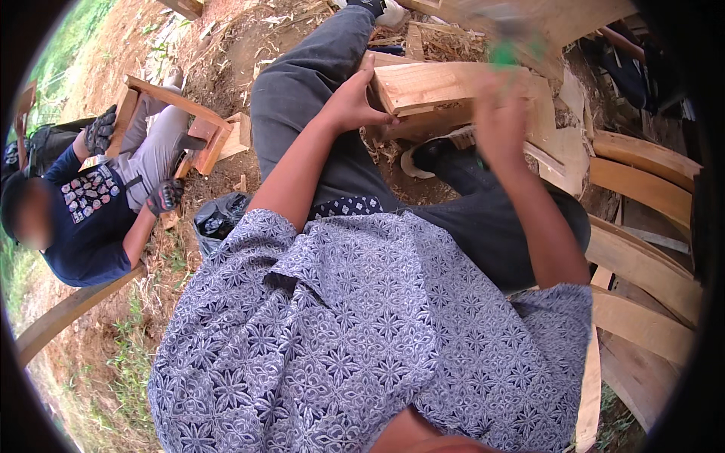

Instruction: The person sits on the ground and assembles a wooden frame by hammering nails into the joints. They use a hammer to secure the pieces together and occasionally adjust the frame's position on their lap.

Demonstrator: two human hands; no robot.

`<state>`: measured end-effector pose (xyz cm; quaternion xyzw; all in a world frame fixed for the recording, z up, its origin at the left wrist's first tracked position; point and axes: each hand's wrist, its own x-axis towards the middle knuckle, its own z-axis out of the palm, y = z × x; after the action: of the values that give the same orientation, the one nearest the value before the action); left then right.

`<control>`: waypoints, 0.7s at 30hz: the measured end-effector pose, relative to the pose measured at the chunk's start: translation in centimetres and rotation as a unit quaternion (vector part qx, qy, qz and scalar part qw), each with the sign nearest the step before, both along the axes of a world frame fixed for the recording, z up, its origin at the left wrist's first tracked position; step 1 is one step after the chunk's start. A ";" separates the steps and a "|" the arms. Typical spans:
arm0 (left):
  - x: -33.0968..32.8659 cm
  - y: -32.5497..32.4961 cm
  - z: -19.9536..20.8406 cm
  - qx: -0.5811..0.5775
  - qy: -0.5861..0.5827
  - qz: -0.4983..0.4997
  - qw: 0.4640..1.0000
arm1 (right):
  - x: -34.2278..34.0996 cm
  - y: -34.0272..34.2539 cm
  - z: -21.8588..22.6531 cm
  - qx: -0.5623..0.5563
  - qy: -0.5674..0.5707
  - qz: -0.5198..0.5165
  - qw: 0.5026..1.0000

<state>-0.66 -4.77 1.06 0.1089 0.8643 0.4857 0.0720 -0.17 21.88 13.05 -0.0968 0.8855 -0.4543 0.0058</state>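
Observation:
My left hand grips the left end of a pale wooden block, with the thumb along its near edge and the fingers over the far side. The block lies in front of my bent legs, among other timber. My right hand is smeared by motion above the block's right part. It appears closed round a tool with a green part and a dark, blurred end; its exact kind cannot be made out.
At the left a co-worker in dark gloves holds a wooden frame. A dark plastic bag sits by my left side. Curved wooden pieces are stacked at the right. Wood shavings litter the dirt ground; a large timber lies ahead.

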 end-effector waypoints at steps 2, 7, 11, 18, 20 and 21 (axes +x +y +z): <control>0.0 0.2 0.1 0.033 0.011 -0.014 0.999 | 1.2 0.4 -4.4 0.174 0.012 0.200 0.964; 0.2 -0.2 -0.5 0.030 0.013 0.005 0.999 | 0.2 -1.6 2.3 0.070 -0.028 0.075 0.994; -0.1 0.7 -0.1 0.035 0.008 -0.012 0.999 | 1.7 1.0 -4.4 0.107 -0.033 0.113 0.987; 0.1 0.1 -1.4 0.044 0.014 0.002 0.999 | 1.1 -1.1 0.6 0.091 -0.058 0.089 0.990; -0.3 0.5 -0.2 0.013 -0.004 0.000 1.000 | 1.2 0.5 -2.7 0.208 -0.045 0.186 0.959; -0.3 0.6 0.0 0.011 -0.002 -0.004 1.000 | 1.4 0.6 -3.4 0.194 -0.125 0.187 0.955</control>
<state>-1.00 -4.18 1.07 0.1123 0.8585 0.4948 0.0742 1.23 22.49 9.64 -0.1999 0.9150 -0.2732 0.2194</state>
